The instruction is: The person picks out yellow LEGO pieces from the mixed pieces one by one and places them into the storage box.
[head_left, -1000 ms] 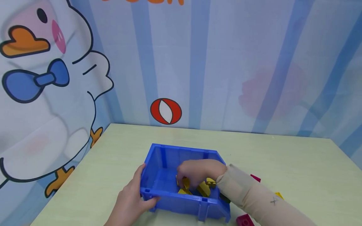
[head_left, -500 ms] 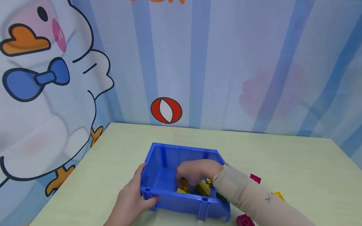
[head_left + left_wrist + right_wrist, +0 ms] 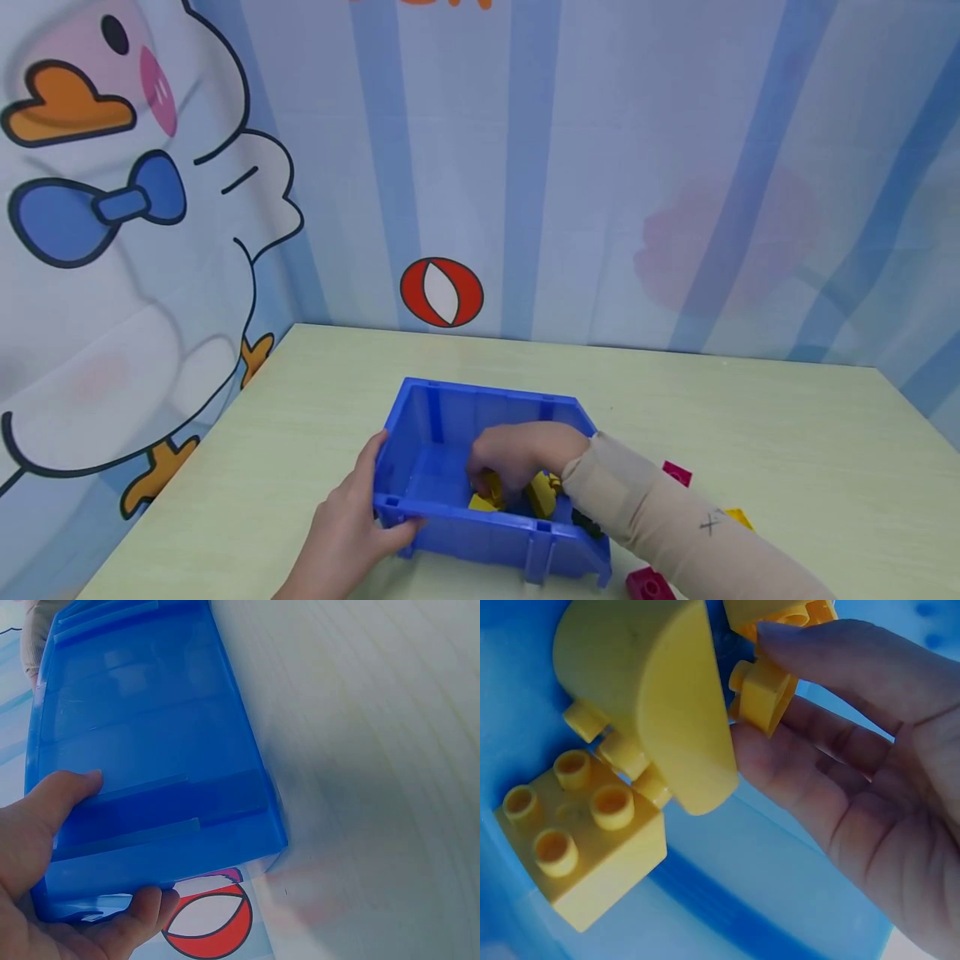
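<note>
My left hand [image 3: 348, 517] grips the left end of a blue plastic bin [image 3: 465, 533], thumb on the near wall. The left wrist view shows its thumb and fingers on either side of the bin's corner [image 3: 157, 825]. My right hand [image 3: 517, 454] reaches down inside the bin. In the right wrist view its thumb and fingers pinch a small yellow toy brick [image 3: 765, 694] with studs. Beside the fingertips lies a larger yellow curved brick [image 3: 652, 697], and below that a square yellow four-stud brick [image 3: 592, 832]. Another yellow brick [image 3: 769, 613] shows by the thumb tip.
A dark green piece [image 3: 587, 523] sits at the bin's right end, partly under the sleeve. On the pale table [image 3: 787, 433] outside are two crimson bricks, one behind the forearm [image 3: 677, 473] and one nearer [image 3: 649, 584], and a yellow piece [image 3: 738, 518].
My right forearm has shifted slightly left, showing more of the crimson brick and yellow piece behind it. The yellow bricks under the right hand have shifted a little. The left hand keeps its grip.
</note>
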### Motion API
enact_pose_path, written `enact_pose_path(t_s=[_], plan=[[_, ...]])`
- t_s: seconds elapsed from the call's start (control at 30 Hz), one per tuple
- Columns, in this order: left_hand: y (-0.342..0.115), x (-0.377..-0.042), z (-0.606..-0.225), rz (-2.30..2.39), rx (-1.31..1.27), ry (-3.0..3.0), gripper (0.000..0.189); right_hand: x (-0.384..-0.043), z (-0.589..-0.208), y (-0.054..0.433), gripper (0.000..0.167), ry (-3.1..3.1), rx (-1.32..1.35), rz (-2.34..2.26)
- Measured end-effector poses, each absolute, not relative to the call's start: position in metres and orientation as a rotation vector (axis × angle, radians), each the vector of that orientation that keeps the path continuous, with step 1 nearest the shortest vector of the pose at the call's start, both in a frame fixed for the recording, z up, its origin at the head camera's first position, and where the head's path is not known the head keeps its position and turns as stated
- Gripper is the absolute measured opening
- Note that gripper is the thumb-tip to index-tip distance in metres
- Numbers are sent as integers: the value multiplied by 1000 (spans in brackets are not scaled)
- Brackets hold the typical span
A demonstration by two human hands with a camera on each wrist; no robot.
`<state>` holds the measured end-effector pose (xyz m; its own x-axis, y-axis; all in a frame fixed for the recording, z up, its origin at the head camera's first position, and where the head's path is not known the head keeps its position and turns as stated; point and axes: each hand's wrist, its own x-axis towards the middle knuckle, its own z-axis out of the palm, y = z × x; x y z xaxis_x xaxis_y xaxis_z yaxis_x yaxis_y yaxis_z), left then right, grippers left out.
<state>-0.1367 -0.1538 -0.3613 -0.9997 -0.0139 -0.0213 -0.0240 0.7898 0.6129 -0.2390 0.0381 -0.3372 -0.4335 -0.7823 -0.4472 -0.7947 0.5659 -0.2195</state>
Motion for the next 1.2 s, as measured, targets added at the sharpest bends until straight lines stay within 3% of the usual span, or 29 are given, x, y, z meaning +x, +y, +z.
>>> enact_pose_path(t_s=[1.2], plan=[[-153,-138,-362,998,-50,2961,103,-236,-336,38,24,2281,-1181,98]])
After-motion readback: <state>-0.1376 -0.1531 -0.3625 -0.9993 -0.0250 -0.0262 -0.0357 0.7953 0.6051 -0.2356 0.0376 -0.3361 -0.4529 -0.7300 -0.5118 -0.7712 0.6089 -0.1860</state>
